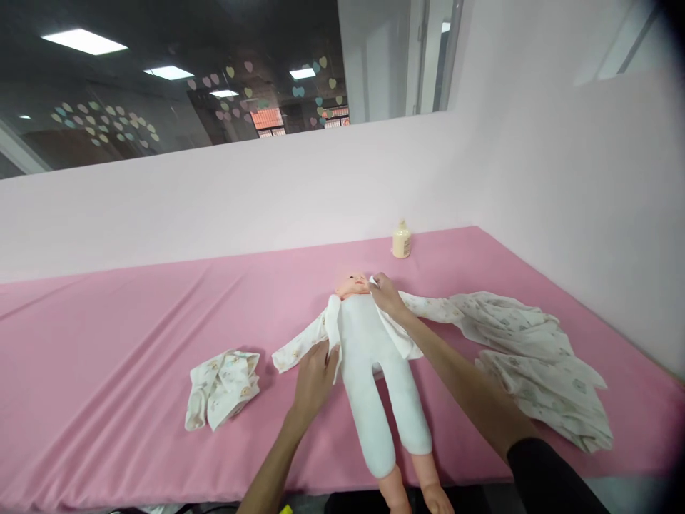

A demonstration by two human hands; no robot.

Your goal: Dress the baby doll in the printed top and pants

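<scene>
A baby doll [374,350] in a white bodysuit lies on its back on the pink table cover [118,343], head toward the wall, feet over the near edge. A printed white baby shirt [300,346] lies open under it. My left hand [315,375] grips the shirt's left front panel beside the doll's side. My right hand [386,294] pinches the shirt's edge at the doll's shoulder, next to its chin.
A crumpled printed garment [222,389] lies left of the doll. A larger printed cloth [535,357] is spread on the right. A small cream bottle [401,240] stands near the pink wall behind the doll's head. The wall also closes the right side.
</scene>
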